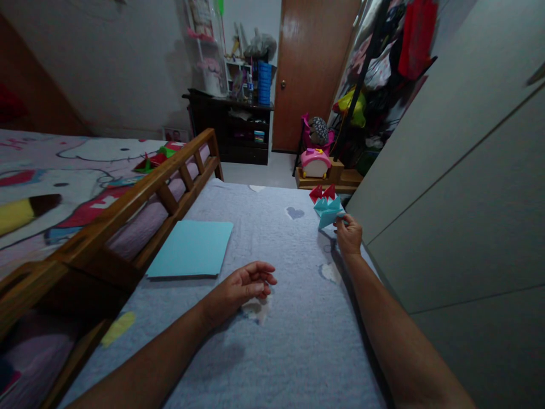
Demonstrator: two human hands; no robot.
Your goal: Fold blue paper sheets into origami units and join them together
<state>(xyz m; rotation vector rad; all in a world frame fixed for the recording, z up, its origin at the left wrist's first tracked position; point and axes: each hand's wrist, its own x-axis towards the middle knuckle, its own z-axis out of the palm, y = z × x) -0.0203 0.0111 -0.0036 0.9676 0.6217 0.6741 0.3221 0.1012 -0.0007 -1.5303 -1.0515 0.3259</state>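
Note:
At the far right corner of the bed, my right hand pinches the edge of a light blue folded-paper piece. Just behind it sits a red folded-paper piece, partly covered by the blue one. My left hand hovers over the middle of the bedsheet with its fingers loosely curled and apart, holding nothing. To its left lies a stack of light blue paper sheets, flat on the bed.
A wooden bed rail runs along the left, with another bed beyond it. A pale wardrobe stands close on the right. Past the bed's foot are a dark cabinet, a wooden door and a pink toy case.

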